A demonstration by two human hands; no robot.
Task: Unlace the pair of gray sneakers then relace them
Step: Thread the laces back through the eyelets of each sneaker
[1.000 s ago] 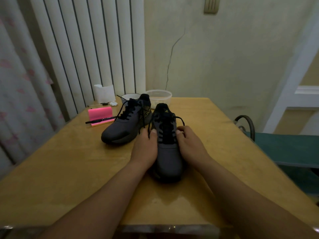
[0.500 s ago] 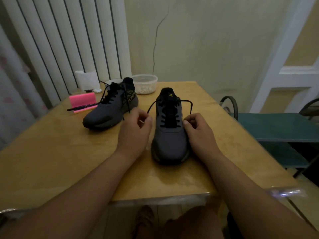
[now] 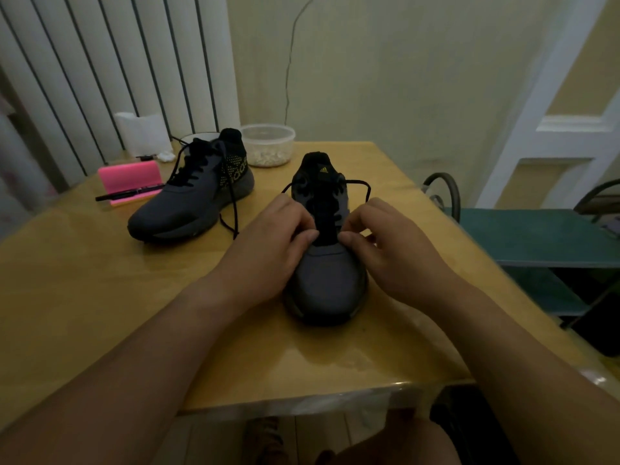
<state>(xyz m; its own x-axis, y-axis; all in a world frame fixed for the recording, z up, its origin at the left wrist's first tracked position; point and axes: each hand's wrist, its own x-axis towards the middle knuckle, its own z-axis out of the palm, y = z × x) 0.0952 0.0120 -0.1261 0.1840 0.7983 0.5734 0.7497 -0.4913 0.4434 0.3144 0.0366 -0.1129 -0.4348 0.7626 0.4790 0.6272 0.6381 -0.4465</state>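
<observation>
Two gray sneakers with black laces stand on the wooden table [image 3: 84, 297]. The near sneaker [image 3: 323, 280] points its toe at me, and its black lace [image 3: 360, 184] loops out at both sides near the tongue. My left hand [image 3: 271, 243] and my right hand [image 3: 385, 243] sit on either side of its lower eyelets, fingertips pinching the lace over the vamp. The second sneaker [image 3: 191, 203] lies to the left, further back, with loose lace ends trailing onto the table.
A pink holder [image 3: 129, 179] with a black pen across it, a white paper roll [image 3: 142, 132] and a clear tub [image 3: 268, 146] stand at the table's far side. A green chair [image 3: 536, 236] stands to the right. White slats and a wall lie behind.
Both hands have moved inward from the sneaker's sides onto its lower lacing. The camera has tilted down and come closer.
</observation>
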